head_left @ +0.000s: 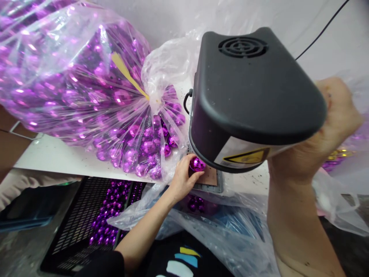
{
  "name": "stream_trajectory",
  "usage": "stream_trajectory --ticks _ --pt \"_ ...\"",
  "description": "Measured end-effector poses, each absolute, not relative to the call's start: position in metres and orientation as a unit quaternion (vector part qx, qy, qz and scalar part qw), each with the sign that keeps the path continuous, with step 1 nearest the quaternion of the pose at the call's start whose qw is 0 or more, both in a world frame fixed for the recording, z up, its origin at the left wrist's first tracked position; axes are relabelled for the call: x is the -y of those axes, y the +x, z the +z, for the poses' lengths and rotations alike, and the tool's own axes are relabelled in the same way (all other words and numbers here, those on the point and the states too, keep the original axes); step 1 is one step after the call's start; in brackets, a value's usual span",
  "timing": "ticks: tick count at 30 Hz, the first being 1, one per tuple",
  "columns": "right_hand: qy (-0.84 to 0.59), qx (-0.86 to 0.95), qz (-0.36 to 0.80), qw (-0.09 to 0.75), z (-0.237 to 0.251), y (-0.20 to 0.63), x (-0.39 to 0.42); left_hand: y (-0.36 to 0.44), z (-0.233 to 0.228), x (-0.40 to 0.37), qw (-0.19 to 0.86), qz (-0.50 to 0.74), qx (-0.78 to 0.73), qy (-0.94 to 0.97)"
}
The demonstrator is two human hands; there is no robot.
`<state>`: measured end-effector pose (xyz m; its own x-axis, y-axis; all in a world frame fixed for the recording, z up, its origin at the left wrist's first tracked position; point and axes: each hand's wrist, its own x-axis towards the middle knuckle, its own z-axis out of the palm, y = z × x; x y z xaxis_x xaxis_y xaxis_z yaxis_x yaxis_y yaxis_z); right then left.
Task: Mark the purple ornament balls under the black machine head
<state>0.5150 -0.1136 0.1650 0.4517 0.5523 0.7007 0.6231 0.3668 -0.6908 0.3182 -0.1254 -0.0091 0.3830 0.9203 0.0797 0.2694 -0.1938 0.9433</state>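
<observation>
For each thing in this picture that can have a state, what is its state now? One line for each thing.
Left hand: shut on the purple ball, holding it under the machine head.
Purple ball: held in the fingers, above the small plate.
Right hand: raised beside the black machine, blurred; grip cannot be told.
Black machine: upright on the white table; on or off cannot be told.
Clear bag: full of purple balls, tied shut.
Black crate: open, partly filled with purple balls.

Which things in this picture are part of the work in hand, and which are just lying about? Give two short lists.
In use:
- purple ball, held in the left hand
- black machine, with the ball under its head
- brown pad beneath the ball
- right hand, raised beside the machine

Lying about:
- tied bag of purple balls
- black crate with balls inside
- loose plastic sheet
</observation>
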Motion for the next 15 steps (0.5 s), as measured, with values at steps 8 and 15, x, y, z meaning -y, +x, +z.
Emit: stream_trajectory --ticks 8,15 --pt "-0.566 0.523 -0.036 0.636 0.164 0.516 0.115 0.323 0.007 0.119 0.452 0.311 -0.453 0.702" --pt "-0.576 0.53 -0.032 0.622 0.167 0.515 0.116 0.31 -0.006 0.11 0.47 0.351 -0.489 0.646"
